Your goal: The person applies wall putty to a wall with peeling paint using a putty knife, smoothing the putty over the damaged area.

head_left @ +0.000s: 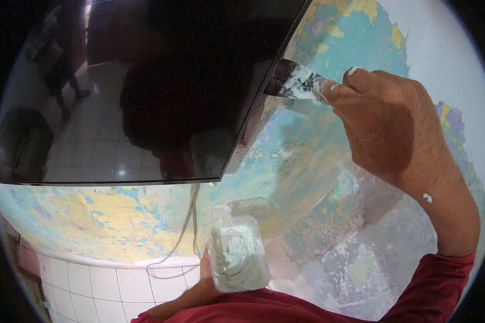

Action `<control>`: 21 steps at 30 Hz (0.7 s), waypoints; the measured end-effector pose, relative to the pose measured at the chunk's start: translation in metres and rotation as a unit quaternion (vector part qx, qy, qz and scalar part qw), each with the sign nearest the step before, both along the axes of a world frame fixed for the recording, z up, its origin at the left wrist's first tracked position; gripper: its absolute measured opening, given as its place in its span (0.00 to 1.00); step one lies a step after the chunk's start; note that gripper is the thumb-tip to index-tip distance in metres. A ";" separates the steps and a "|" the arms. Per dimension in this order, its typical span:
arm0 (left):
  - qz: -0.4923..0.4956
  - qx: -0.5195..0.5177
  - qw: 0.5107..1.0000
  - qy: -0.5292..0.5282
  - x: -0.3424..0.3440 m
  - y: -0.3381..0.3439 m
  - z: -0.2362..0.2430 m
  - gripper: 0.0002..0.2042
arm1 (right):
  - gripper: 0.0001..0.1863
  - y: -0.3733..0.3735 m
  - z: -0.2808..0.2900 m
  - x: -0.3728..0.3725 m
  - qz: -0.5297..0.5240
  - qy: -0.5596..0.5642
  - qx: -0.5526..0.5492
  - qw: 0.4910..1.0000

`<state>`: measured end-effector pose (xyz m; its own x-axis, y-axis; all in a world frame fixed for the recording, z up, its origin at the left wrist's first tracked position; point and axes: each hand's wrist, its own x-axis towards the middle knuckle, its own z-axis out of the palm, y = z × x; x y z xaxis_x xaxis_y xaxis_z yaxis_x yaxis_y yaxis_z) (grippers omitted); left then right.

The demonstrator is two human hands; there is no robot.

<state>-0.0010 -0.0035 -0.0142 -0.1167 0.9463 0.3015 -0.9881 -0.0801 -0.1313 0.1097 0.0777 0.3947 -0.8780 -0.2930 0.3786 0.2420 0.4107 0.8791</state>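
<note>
My right hand (385,118) is closed around the handle of a putty knife (295,81), its wide blade smeared with white paste. The blade lies at the wall beside the right edge of a large black screen; whether it touches the wall I cannot tell. White smears mark my thumb and wrist. Low in the middle, my left hand (206,272) holds a clear plastic tub (239,255) from its left side. White paste coats the inside of the tub. Most of the left hand's fingers are hidden behind it.
A large black screen (145,107) fills the upper left and reflects the room. Patchy wall (302,161) in turquoise, yellow and grey surrounds it. Pale cables (188,223) hang below the screen. White tiles (105,280) lie at the lower left.
</note>
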 end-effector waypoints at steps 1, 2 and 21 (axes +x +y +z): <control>0.040 -0.119 0.990 0.061 0.003 -0.003 0.015 0.37 | 0.13 -0.001 -0.002 -0.001 -0.009 -0.003 -0.008 1.000; 0.080 -0.236 0.961 0.121 0.004 -0.004 0.022 0.37 | 0.13 -0.002 -0.004 -0.003 -0.011 -0.004 -0.008 1.000; -0.019 0.000 0.999 -0.047 -0.007 0.007 -0.022 0.38 | 0.15 -0.011 -0.011 -0.017 -0.124 -0.048 0.045 0.990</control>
<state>-0.0081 0.0033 -0.0361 -0.1086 0.9508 0.2900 -0.9736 -0.0429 -0.2241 0.0924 0.0665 0.3842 -0.9578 -0.0922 0.2722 0.2393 0.2687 0.9330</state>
